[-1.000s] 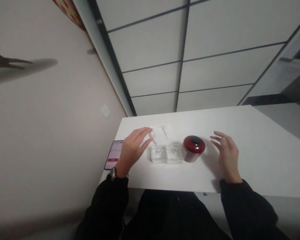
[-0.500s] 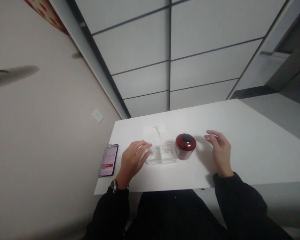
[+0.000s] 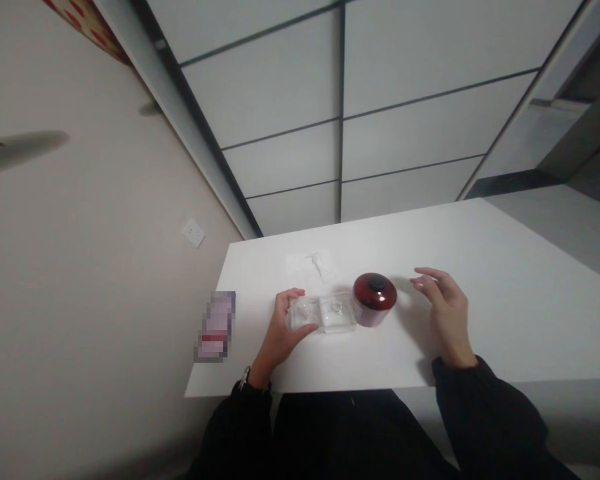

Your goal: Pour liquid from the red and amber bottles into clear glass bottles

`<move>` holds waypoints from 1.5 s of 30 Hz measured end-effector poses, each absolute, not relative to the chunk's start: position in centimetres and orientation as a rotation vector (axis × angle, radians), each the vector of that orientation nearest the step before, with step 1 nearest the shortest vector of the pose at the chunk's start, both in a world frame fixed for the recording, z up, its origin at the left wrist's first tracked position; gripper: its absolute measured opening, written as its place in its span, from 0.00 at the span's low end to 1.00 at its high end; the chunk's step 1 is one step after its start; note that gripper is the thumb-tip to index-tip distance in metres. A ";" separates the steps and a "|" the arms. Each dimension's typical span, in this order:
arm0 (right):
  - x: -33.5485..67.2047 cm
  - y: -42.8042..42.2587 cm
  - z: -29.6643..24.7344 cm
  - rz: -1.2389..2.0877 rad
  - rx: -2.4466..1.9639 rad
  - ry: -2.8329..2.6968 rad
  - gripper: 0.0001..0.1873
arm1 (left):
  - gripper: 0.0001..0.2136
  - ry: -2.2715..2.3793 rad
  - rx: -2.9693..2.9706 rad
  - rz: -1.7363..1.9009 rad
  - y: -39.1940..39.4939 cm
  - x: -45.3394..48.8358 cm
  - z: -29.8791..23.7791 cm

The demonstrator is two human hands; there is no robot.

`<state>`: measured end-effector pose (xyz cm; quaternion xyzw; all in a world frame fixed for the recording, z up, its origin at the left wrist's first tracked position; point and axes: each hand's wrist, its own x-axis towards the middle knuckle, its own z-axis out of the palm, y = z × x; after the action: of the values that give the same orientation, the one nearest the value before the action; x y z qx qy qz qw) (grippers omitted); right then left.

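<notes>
A clear plastic two-compartment box (image 3: 339,321) lies on the white table, with a small round shape showing in each half. My left hand (image 3: 286,327) grips the box's left end, thumb along the near side and fingers at the far side. Touching or almost touching the box's right end stands a jar (image 3: 373,313) with a glossy dark red domed lid and a black knob. To the right of the jar, my right hand (image 3: 445,308) hovers over the table, fingers loosely bent and apart, holding nothing.
Behind the box lies a thin whitish sheet (image 3: 297,265) with a small pale item on it, too faint to name. A phone (image 3: 216,327), blurred by pixels, rests at the table's left edge by the wall. White panelled doors (image 3: 280,160) rise beyond the table (image 3: 505,287).
My left hand has moved right and turned, now closing around the box's left end. My right hand stays beside the jar in nearly the same pose. The view has shifted slightly.
</notes>
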<state>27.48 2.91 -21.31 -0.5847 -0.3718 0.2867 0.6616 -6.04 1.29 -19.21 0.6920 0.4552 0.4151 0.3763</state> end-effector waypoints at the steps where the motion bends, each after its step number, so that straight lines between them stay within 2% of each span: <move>1: 27.3 2.8 -21.1 0.595 -1.321 -0.852 0.18 | 0.26 1.159 1.767 1.048 1.3 -6.0 -19.0; 4: 25.8 1.4 -19.9 0.275 -1.259 -0.878 0.11 | 0.22 1.160 1.790 1.009 1.3 -6.0 -18.6; 7: 22.5 -1.0 -17.8 0.025 -1.119 -1.030 0.04 | 0.24 1.177 1.760 0.991 1.3 -6.0 -18.7; 8: 21.2 -1.8 -17.1 0.058 -1.073 -1.159 0.02 | 0.25 1.176 1.735 1.001 1.3 -6.0 -18.8; 12: 16.4 -3.4 -15.1 0.374 -1.027 -1.652 0.11 | 0.25 1.140 1.731 1.025 1.2 -6.0 -19.3; 17: 13.3 -2.8 -15.6 0.699 -1.040 -1.621 0.22 | 0.27 1.136 1.733 1.054 1.2 -6.0 -19.5; 22: 12.1 -3.1 -16.5 0.664 -1.029 -1.565 0.30 | 0.26 1.114 1.756 1.060 1.2 -5.9 -19.3; 25: 12.0 -3.1 -16.4 0.553 -1.042 -1.496 0.28 | 0.27 1.112 1.727 1.075 1.2 -5.8 -19.3; 28: 12.4 -2.9 -16.0 0.500 -1.056 -1.445 0.15 | 0.23 1.114 1.749 1.052 1.1 -5.9 -19.3; 30: 12.7 -3.0 -15.6 0.503 -1.065 -1.447 0.07 | 0.24 1.128 1.750 1.040 1.1 -5.9 -19.2; 31: 12.9 -3.0 -15.4 0.502 -1.070 -1.450 0.06 | 0.26 1.135 1.739 1.044 1.1 -5.9 -19.2; 35: 13.2 -3.5 -14.9 0.481 -1.088 -1.426 0.13 | 0.24 1.138 1.741 1.040 1.1 -5.9 -19.1; 38: 13.2 -3.7 -15.1 0.541 -1.079 -1.392 0.11 | 0.26 1.137 1.738 1.041 1.1 -6.0 -19.1; 41: 13.0 -3.8 -15.7 0.682 -1.088 -1.383 0.12 | 0.26 1.137 1.711 1.059 1.1 -5.9 -19.2; 45: 12.1 -3.9 -16.5 0.948 -1.171 -1.429 0.17 | 0.26 1.133 1.699 1.039 1.3 -6.0 -19.3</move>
<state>12.10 -3.93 -16.47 -0.4857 -0.5928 0.3935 0.5079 -6.00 1.26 -19.33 0.6755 0.4505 0.4131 0.4123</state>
